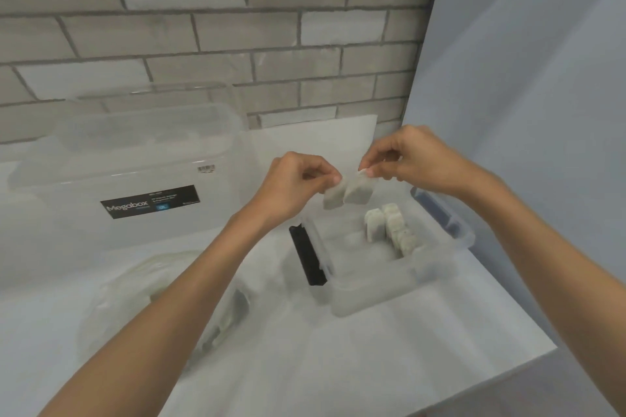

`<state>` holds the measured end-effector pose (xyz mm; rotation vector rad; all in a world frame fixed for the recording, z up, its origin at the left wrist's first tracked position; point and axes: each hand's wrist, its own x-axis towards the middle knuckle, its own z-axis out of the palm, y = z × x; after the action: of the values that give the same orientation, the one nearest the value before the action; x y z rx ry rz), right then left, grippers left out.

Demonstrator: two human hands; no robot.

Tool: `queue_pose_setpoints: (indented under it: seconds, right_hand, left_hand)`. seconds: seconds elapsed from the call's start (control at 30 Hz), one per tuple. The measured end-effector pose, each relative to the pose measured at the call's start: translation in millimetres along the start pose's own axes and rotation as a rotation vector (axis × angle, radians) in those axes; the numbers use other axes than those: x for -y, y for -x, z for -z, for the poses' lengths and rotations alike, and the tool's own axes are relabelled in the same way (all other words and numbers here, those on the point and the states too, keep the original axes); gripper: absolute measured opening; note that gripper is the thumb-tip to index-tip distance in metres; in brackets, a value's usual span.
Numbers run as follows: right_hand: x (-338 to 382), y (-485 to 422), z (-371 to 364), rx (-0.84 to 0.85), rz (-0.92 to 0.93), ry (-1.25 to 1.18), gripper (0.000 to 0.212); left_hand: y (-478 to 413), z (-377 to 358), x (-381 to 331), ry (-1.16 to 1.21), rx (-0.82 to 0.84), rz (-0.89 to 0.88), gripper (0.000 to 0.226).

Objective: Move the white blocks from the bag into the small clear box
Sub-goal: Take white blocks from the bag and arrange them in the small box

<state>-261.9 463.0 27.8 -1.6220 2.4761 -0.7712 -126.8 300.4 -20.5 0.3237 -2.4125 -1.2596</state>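
two blocks pinched above the small clear box

left hand (293,184) fingers (333,179) pinch the top corner of one white block (333,197); right hand (408,159) fingers (367,171) pinch the second block (359,191). both blocks hang touching side by side, just above the small clear box (372,294). more blocks (393,228) stand in a row inside it. bag (162,294) on the desk (372,366), partly hidden under the left forearm, contents blurry. blocks look off-white, slightly speckled. large megabox tub (135,186) behind.
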Motion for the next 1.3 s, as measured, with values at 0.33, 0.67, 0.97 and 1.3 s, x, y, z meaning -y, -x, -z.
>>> queue_pose_setpoints:
  seconds: [0.33, 0.67, 0.97, 1.3]
  right_hand:
    - [-83.3, -16.8, -70.9, 0.336, -0.141, 0.353, 0.020]
    - [-91.1, -15.9, -86.0, 0.357, -0.122, 0.490, 0.025]
    - [-96.3, -11.6, -66.3, 0.240, -0.156, 0.327, 0.024]
    - [-92.0, 1.1, -27.9, 0.099, -0.156, 0.168, 0.022]
  left_hand:
    - [-18.1, -19.3, 6.7, -0.103, -0.042, 0.104, 0.003]
    - [-17.5, -39.3, 7.7, -0.059, 0.120, 0.186, 0.013]
    - [-28.3, -65.1, 10.3, 0.058, 0.263, 0.308, 0.028]
    - [-41.2, -108.6, 9.3, -0.022, 0.286, 0.349, 0.007]
